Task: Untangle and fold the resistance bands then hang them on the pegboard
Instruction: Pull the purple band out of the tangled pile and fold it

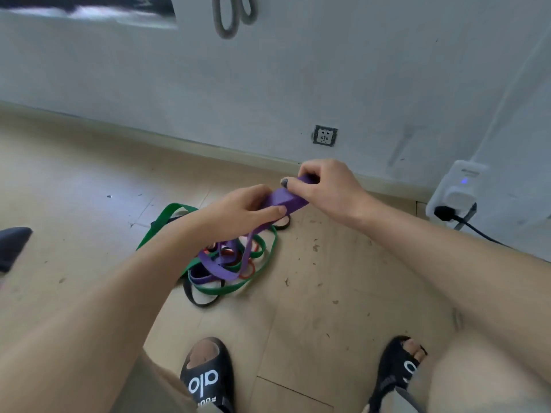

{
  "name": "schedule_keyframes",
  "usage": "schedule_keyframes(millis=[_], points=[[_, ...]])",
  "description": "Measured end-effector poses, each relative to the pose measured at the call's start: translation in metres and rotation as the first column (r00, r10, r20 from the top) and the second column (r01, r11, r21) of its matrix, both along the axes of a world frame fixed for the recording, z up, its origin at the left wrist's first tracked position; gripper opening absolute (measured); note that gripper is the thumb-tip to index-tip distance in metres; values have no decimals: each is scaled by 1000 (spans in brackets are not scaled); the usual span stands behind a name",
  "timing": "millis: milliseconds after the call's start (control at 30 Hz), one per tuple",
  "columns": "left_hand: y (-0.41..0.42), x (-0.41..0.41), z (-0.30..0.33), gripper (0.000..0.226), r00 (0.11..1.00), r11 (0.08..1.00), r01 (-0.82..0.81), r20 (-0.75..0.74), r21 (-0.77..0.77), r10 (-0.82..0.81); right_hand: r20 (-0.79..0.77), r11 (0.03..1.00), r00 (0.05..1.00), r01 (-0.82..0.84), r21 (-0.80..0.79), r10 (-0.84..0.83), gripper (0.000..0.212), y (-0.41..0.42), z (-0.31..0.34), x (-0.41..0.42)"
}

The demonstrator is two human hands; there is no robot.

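A purple resistance band [284,201] is stretched between my hands above the floor. My left hand [244,211] grips its folded part with thumb on top. My right hand [326,186] pinches the far end of the fold. The rest of the purple band trails down into a tangled pile on the wooden floor, mixed with a green band [167,217], a red band [249,272] and a black band [199,301]. A grey band [228,17] hangs on the wall at the top of the view.
A wall socket [325,135] sits low on the white wall. A white plug adapter [456,189] with a black cable is at the right. A dark object [12,247] lies at the left edge. My feet in black sandals [207,377] stand near the pile.
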State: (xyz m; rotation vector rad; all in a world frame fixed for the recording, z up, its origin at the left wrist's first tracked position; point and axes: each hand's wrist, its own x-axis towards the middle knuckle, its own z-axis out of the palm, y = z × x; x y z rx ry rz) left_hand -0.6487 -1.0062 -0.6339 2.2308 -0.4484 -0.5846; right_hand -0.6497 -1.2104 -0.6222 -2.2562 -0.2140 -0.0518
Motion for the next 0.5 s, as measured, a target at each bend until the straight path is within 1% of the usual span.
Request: schedule_keyframes(millis=[33,100,200,267,367,500], points=[[0,0,2,47,1000,999,25,1,32,-25,-18,1000,1000,0,1,0,38,-4,-4,-1],[-1,0,1,37,999,996,54,-9,76,-53,-49,1000,999,-4,-3,4,35,-9,-12,-2],[-3,7,-12,21,999,991,48,18,126,-50,-68,1000,998,-17,4,18,33,-8,-21,2],[-4,15,-20,14,998,989,38,39,146,-44,-113,999,993,-45,-1,45,35,-7,-28,12],[-7,28,-33,7,998,988,-11,67,153,1,-211,999,976,-46,2,45,38,-7,-47,30],[-10,42,-52,6,998,992,-55,25,111,53,-235,998,972,30,60,-15,32,-6,-69,49]])
